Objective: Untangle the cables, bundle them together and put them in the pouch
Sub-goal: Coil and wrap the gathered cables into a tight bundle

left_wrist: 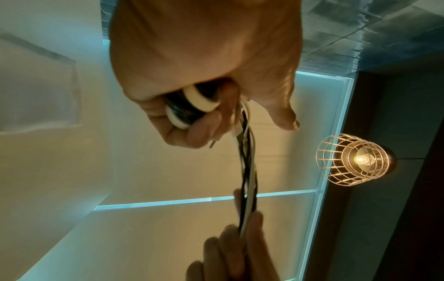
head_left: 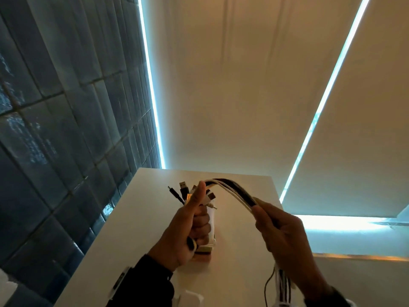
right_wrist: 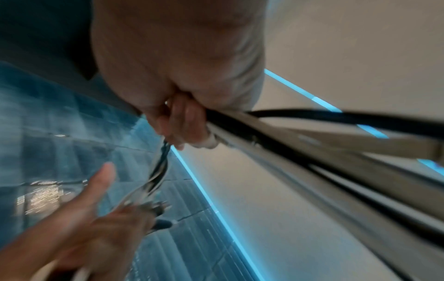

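Both grips close on the cables (head_left: 230, 191): left hand (head_left: 188, 231) hides the folded part, right hand (head_left: 285, 235) the trailing part.

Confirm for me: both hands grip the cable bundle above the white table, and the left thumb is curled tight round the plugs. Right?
Not quite. The left hand and right hand do grip the cable bundle above the white table, but the left thumb sticks straight up beside the plugs, not curled round them. The head view shows it.
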Demonstrator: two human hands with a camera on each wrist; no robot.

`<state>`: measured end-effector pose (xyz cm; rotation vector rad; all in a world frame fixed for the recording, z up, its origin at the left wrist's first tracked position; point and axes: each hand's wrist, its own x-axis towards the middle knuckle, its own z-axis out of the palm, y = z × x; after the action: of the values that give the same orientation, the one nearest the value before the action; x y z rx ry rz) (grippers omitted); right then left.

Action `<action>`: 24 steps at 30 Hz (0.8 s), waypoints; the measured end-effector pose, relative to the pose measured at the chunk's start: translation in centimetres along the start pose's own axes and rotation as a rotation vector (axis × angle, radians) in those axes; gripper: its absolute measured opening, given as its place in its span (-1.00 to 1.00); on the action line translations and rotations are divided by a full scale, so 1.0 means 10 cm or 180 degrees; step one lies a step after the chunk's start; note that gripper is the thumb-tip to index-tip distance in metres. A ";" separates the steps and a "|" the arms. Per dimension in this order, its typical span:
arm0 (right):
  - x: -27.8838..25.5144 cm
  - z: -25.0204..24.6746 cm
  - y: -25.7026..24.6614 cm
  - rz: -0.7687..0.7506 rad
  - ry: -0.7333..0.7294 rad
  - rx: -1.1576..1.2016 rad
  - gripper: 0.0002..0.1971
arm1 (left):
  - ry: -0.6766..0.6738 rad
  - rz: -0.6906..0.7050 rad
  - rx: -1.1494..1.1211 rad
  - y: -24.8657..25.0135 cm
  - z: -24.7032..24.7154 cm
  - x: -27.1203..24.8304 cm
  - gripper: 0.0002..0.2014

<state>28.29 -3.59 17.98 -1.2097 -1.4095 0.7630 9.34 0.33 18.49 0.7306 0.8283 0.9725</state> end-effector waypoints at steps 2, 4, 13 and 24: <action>-0.06 0.15 -0.10 -0.0545 0.0074 -0.0478 -0.71 | 0.0000 0.0031 -0.0035 -0.03 0.05 0.04 -0.22; -0.08 0.26 -0.16 -0.0974 -0.0110 -0.0962 -0.66 | 0.0006 0.0114 0.0029 -0.07 0.08 0.07 -0.27; -0.10 0.44 -0.06 -0.1478 -0.1573 -0.2571 -0.35 | 0.0202 -0.0032 -0.0560 -0.11 0.08 0.15 -0.50; -0.39 0.29 0.36 0.0331 -0.1546 -0.0276 -0.82 | 0.0491 0.0888 -0.1481 0.19 -0.16 0.26 -0.78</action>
<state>26.13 -5.74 12.79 -1.2200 -1.7966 1.1322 8.05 3.67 18.61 0.3745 0.6053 1.4267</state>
